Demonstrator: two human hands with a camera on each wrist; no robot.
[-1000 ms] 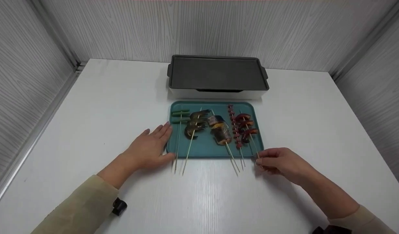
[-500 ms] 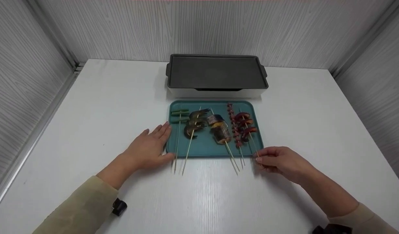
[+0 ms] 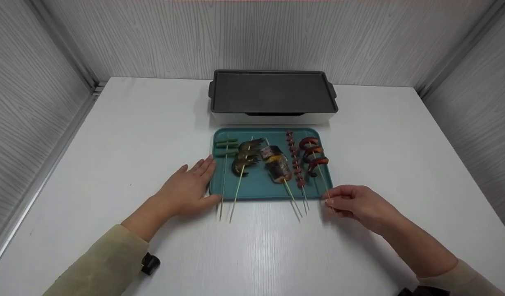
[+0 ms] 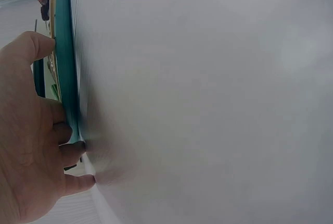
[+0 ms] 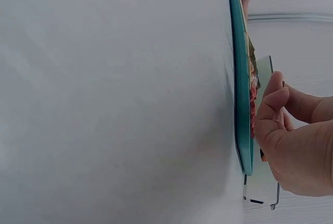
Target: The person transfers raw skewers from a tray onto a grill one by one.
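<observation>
Table (image 3: 252,255): red skewer (image 3: 314,150), near end in right hand (image 3: 357,205).

The left hand (image 3: 185,190) has its back up, fingers (image 3: 204,167) extended forward, left thumb (image 3: 210,201) apart from them; the left forearm (image 3: 144,218) slants back behind. The right hand (image 3: 361,205) pinches, right thumb (image 3: 339,204) opposite forefinger (image 3: 343,190), the right forearm (image 3: 416,246) angled behind those fingertips

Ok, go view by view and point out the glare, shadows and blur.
Head view: a faint sheen on the white table at front centre, a soft shadow beside the right forearm; left wrist view: hazy, a pale glare patch toward upper right, shadow beside the teal tray; right wrist view: also hazy, shadow beside the tray, skewered food too soft for detail.
</observation>
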